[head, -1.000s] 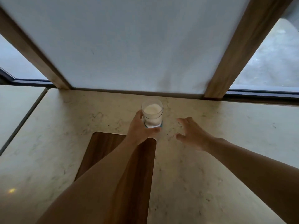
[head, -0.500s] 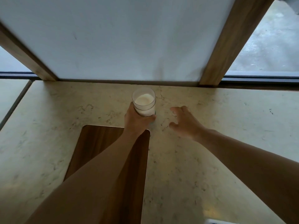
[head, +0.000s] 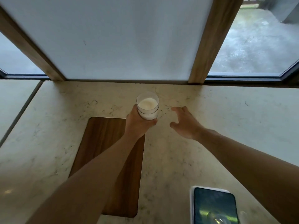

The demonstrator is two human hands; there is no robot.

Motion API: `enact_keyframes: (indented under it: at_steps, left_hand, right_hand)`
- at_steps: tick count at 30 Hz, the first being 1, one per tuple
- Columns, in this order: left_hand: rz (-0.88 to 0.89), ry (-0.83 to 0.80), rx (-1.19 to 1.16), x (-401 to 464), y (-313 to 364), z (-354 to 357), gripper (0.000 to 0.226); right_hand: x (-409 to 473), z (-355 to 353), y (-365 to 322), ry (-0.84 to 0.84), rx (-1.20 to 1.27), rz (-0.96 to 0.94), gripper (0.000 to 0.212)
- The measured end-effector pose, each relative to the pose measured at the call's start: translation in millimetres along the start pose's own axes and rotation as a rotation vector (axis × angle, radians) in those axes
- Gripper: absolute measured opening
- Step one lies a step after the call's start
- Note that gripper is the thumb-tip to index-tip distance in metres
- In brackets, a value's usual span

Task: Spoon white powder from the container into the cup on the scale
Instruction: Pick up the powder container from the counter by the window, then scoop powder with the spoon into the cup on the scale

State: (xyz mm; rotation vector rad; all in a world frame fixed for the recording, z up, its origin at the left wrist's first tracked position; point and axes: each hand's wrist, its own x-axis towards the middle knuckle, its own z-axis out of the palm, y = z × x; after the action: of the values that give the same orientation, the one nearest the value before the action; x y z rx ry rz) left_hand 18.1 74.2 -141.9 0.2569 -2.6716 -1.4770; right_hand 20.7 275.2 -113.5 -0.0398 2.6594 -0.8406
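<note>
A clear cup (head: 148, 105) holding white powder stands at the far middle of the pale stone counter (head: 226, 113). My left hand (head: 137, 125) is wrapped around its lower part. My right hand (head: 184, 122) hovers just right of the cup, fingers spread, holding nothing. At the bottom right a flat white-edged device with a dark glossy top (head: 213, 206), possibly the scale, lies on the counter. No spoon or powder container is in sight.
A dark wooden board (head: 100, 143) is set into the counter under my left forearm. A white wall panel (head: 121, 38) with wooden posts and windows on both sides closes off the back.
The view has tilted downward, bringing the dark-topped device into sight at the bottom right. Both hands stay about where they were, the left on the cup, the right beside it.
</note>
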Motion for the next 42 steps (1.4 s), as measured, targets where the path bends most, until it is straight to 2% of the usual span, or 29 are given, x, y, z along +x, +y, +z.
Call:
enact_keyframes:
  at_steps: [12, 23, 32, 42]
  left_hand:
    - [0.137, -0.121, 0.016, -102, 33, 1, 0.082]
    - [0.237, -0.326, 0.051, -183, 41, 3, 0.083]
    - [0.217, -0.310, 0.124, -242, 39, 8, 0.088]
    - [0.179, -0.281, 0.211, -293, 23, 6, 0.090]
  right_hand:
    - [-106, -3, 9, 0.020, -0.033, 0.042, 0.071]
    - [-208, 7, 41, 0.040, 0.003, 0.145, 0.067]
    - [-263, 11, 85, 0.025, 0.042, 0.151, 0.061]
    - [-321, 26, 156, 0.087, 0.112, 0.213, 0.040]
